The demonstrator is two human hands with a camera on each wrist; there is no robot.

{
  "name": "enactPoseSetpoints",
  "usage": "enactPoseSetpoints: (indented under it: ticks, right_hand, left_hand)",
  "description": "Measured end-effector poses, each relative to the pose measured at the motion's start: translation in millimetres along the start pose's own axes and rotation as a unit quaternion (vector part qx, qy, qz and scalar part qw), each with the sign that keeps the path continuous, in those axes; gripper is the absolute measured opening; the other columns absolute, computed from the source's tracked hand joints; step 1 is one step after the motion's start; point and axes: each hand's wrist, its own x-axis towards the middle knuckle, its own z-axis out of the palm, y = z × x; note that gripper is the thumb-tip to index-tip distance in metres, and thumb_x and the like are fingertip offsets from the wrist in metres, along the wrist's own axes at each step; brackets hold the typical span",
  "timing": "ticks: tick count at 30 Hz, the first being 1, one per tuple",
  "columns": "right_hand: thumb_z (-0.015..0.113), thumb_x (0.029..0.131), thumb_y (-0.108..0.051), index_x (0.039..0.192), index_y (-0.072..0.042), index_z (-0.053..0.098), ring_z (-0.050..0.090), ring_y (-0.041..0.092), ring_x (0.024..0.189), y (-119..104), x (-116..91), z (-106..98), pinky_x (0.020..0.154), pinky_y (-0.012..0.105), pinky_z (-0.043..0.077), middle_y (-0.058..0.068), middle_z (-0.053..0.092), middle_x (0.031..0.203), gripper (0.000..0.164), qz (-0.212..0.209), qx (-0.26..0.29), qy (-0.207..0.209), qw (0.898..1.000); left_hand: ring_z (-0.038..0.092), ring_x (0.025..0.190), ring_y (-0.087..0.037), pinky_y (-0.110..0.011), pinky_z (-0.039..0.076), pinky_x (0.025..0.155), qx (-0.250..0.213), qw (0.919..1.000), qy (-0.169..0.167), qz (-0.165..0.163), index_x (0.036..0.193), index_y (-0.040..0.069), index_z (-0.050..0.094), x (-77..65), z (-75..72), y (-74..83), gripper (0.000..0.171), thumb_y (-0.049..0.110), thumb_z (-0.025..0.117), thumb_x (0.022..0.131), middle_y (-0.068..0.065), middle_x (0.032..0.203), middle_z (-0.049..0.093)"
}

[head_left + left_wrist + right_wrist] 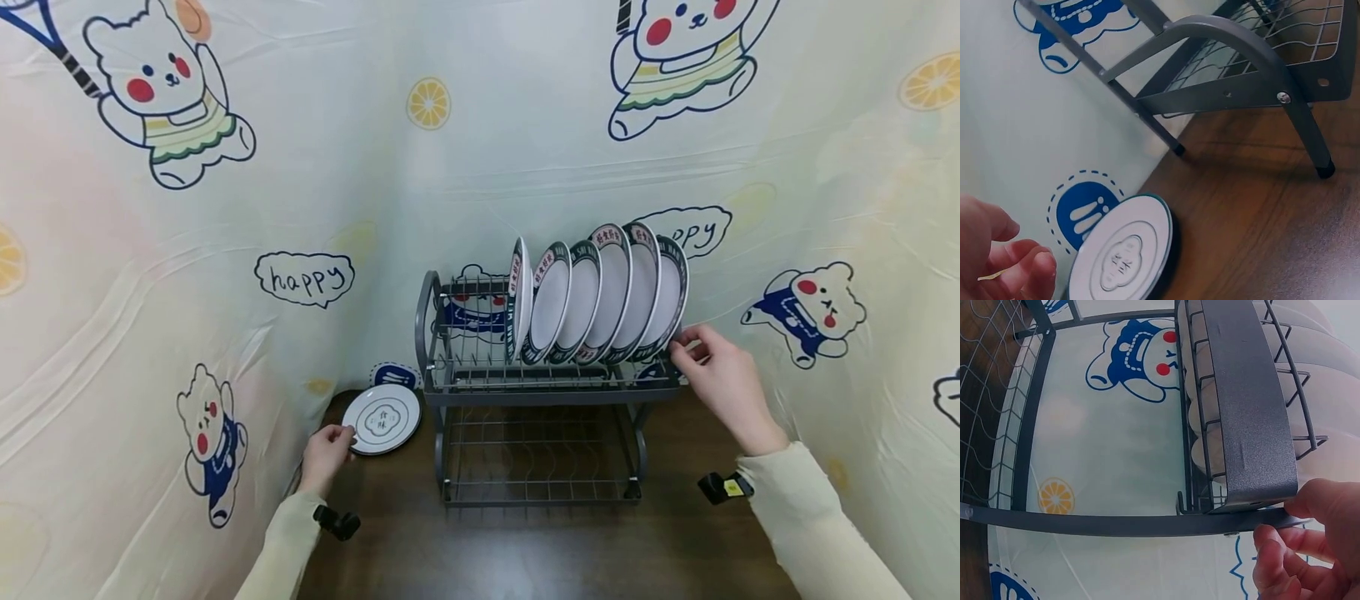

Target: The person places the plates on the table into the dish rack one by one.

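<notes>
A grey two-tier dish rack (555, 398) stands on a brown table. Several white plates (611, 292) with dark patterned rims stand on edge in its upper tier, toward the right. My right hand (716, 379) is at the rack's upper right end. In the right wrist view its thumb and fingers pinch the dark side bar (1135, 526) near the corner. At the left, a white plate (382, 417) lies face down on the table, its base ring and printed mark upward. My left hand (326, 454) hovers by that plate's left edge, fingers loosely bent and holding nothing.
The rack's lower tier (536, 454) is bare wire. A pale cloth (360, 167) printed with cartoon bears hangs behind and along both sides. Brown tabletop (540, 550) shows in front of the rack.
</notes>
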Motion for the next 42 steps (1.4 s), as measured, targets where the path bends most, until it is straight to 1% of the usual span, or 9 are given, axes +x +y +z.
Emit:
enactPoseSetpoints:
  ticks: [5,9,16,22,26,31,36,38,42]
  right_hand:
    - [0.062,0.103,-0.022,0.109,-0.004,0.065,0.063,0.029,0.074,0.5,-0.7,0.5,0.053,0.029,0.046,0.018,0.071,0.089,0.019,0.003,-0.001,0.0,1.0]
    - [0.062,0.103,-0.022,0.108,-0.005,0.065,0.063,0.028,0.073,1.8,-1.1,1.2,0.053,0.029,0.045,0.017,0.071,0.088,0.018,-0.001,-0.004,0.004,1.0]
    - [0.063,0.102,-0.021,0.106,-0.006,0.066,0.061,0.025,0.072,2.0,-1.4,4.5,0.054,0.029,0.045,0.014,0.071,0.085,0.017,-0.008,-0.006,0.014,1.0]
    - [0.063,0.102,-0.019,0.094,-0.005,0.069,0.056,0.023,0.07,4.9,-4.8,9.1,0.057,0.029,0.044,0.009,0.068,0.079,0.017,-0.012,-0.009,0.001,1.0]
    - [0.06,0.104,-0.019,0.098,-0.002,0.07,0.056,0.021,0.068,9.6,-7.0,8.5,0.055,0.027,0.046,0.01,0.067,0.081,0.02,0.0,0.003,-0.001,1.0]
    - [0.061,0.105,-0.026,0.1,0.0,0.069,0.058,0.02,0.066,9.0,-3.3,1.9,0.054,0.026,0.045,0.012,0.068,0.083,0.027,0.009,0.004,0.004,1.0]
    - [0.063,0.102,-0.026,0.103,-0.001,0.068,0.059,0.02,0.072,3.6,2.9,-1.5,0.055,0.025,0.045,0.013,0.07,0.087,0.026,0.013,-0.002,0.004,1.0]
    - [0.063,0.102,-0.025,0.103,-0.001,0.068,0.06,0.02,0.071,2.3,4.9,-1.2,0.054,0.026,0.046,0.013,0.07,0.087,0.024,0.009,-0.001,0.001,1.0]
    - [0.062,0.102,-0.022,0.103,-0.001,0.068,0.061,0.021,0.067,0.9,7.2,-0.8,0.052,0.026,0.048,0.014,0.07,0.087,0.021,0.002,0.001,0.0,1.0]
  left_hand:
    - [0.064,0.065,-0.019,-0.03,0.045,0.063,-0.007,0.9999,0.006,-0.013,0.112,-0.007,0.063,4.2,5.3,-9.2,0.031,0.021,0.052,0.105,-0.025,0.104,0.07]
    - [0.063,0.063,-0.017,-0.032,0.042,0.064,0.0,0.9998,0.009,-0.019,0.111,-0.007,0.063,6.6,8.2,-17.0,0.032,0.022,0.052,0.105,-0.025,0.099,0.07]
    - [0.062,0.06,-0.014,-0.029,0.044,0.062,-0.011,0.9994,0.022,-0.024,0.109,-0.008,0.064,12.0,9.7,-32.3,0.031,0.021,0.055,0.104,-0.018,0.088,0.07]
    - [0.063,0.062,-0.014,-0.029,0.044,0.063,-0.01,0.9993,0.017,-0.032,0.111,-0.01,0.064,15.9,9.1,-44.2,0.033,0.02,0.053,0.105,-0.015,0.089,0.067]
    - [0.063,0.063,-0.014,-0.031,0.045,0.065,-0.018,0.999,0.007,-0.039,0.111,-0.008,0.063,20.4,11.7,-48.4,0.033,0.022,0.052,0.105,-0.013,0.087,0.066]
    - [0.064,0.063,-0.013,-0.03,0.045,0.066,-0.03,0.9982,-0.003,-0.053,0.111,-0.008,0.062,23.9,14.8,-48.0,0.033,0.023,0.051,0.104,-0.012,0.088,0.067]
    - [0.065,0.065,-0.014,-0.029,0.047,0.065,-0.052,0.9966,-0.006,-0.064,0.111,-0.008,0.062,25.3,15.7,-47.7,0.032,0.022,0.052,0.105,-0.012,0.09,0.066]
    - [0.066,0.066,-0.015,-0.028,0.048,0.064,-0.059,0.9959,-0.003,-0.068,0.111,-0.008,0.062,25.9,16.1,-49.0,0.032,0.021,0.052,0.105,-0.013,0.091,0.066]
    - [0.067,0.067,-0.018,-0.028,0.047,0.065,-0.052,0.9959,-0.002,-0.074,0.114,-0.008,0.062,27.5,15.4,-50.6,0.034,0.022,0.052,0.105,-0.014,0.094,0.066]
